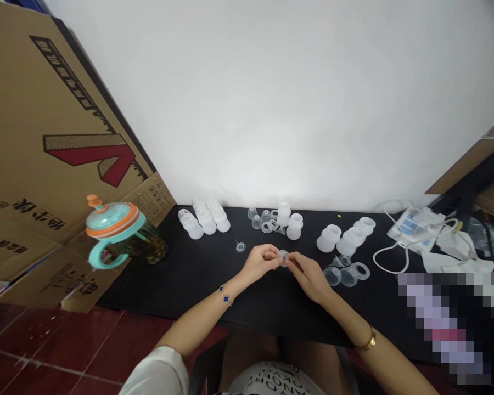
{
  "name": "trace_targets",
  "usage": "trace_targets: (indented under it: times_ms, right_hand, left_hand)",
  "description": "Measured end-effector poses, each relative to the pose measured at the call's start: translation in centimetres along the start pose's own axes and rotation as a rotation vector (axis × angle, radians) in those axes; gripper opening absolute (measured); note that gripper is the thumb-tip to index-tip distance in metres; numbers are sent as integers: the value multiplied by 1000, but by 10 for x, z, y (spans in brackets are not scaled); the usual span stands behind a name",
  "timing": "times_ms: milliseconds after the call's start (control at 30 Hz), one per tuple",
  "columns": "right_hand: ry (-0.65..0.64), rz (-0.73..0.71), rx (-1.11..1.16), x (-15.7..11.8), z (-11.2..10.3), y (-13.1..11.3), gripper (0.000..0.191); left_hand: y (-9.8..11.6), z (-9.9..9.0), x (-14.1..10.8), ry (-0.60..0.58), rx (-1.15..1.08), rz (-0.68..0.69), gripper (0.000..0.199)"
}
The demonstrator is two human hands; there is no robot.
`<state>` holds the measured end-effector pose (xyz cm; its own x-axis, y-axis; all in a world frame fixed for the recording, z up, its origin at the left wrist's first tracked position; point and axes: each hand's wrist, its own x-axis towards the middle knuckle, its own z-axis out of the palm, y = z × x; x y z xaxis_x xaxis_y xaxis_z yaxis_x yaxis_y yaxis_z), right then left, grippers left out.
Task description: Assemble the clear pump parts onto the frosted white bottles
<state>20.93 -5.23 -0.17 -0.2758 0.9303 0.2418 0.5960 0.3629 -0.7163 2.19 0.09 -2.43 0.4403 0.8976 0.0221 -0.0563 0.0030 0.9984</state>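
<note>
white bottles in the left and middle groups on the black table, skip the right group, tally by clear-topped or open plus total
Clear-topped white bottles: 3
Open white bottles: 2
Total: 5

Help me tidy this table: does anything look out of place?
A small, clear, round plastic piece with a thin stem lies alone on the black table, apart from other clear plastic parts. A tiny yellow-green speck near the white wall matches nothing nearby.
</note>
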Motion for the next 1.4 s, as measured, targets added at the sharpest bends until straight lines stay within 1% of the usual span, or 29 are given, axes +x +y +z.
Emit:
trace_targets:
  times_ms: [367, 567, 800, 1000, 1300, 1400]
  right_hand:
    - [0, 1, 19, 0, -1, -2, 26]
    - [5, 7, 25, 0, -1, 0, 28]
    - [110, 50, 26, 2, 3, 7, 26]
    - [182, 72, 23, 3, 8, 13, 29]
    - [234, 105, 31, 3, 7, 14, 33]
    - [231, 111, 48, 4, 5, 14, 34]
  left_hand:
    - [-2, -1, 0, -8, -6, -7, 34]
    - [2, 0, 0, 4, -25, -20, 36]
    - [6, 0, 0, 52, -48, -26, 39]
    - [6, 0, 0, 71, -40, 16, 38]
    - [9, 0, 0, 76, 9, 39, 37]
    - [7, -1, 1, 84, 8, 45, 38]
